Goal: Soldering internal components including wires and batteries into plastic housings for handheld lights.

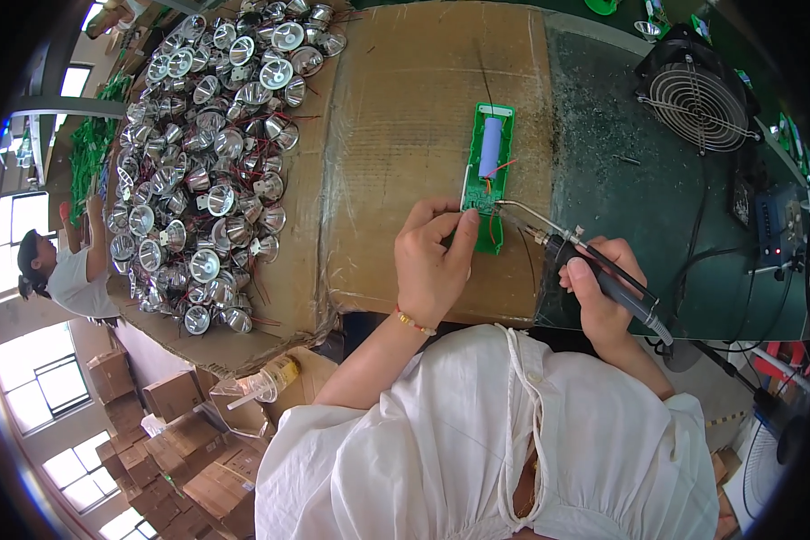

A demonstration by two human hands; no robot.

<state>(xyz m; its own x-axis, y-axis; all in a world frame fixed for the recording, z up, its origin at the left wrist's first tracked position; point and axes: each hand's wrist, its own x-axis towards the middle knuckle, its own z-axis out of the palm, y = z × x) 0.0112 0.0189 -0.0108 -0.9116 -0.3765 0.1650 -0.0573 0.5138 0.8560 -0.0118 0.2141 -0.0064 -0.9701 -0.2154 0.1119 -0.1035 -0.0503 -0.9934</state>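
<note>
- Our right hand point(610, 286) is wrapped round a soldering iron point(625, 298); its tip sits just right of our left fingertips.
- Our left hand point(435, 258) has thumb and index drawn narrow at the circuit board point(482, 202). Can't tell if they pinch a part or only steady it; the fingertips cover the spot.
- Green housing point(487, 241) lies open side up under those fingertips, on the cardboard point(405, 117). Purple cell point(490, 148) is beyond them, red wire point(504, 167) poking out to the right.
- Thin metal feed tube point(535, 214) angles in from the right fingers, ending near the board.
- Burn risk: tip and left thumb are very close; a small right-hand slip could do it.
- Short risk: if that loose red wire swings onto a bare joint, the cell could feed it.
- Bad joint risk: no clamp visible, so a relaxed left grip could let the housing skid mid-joint.
- Melt risk: a low iron angle could scorch the housing's right wall.
</note>
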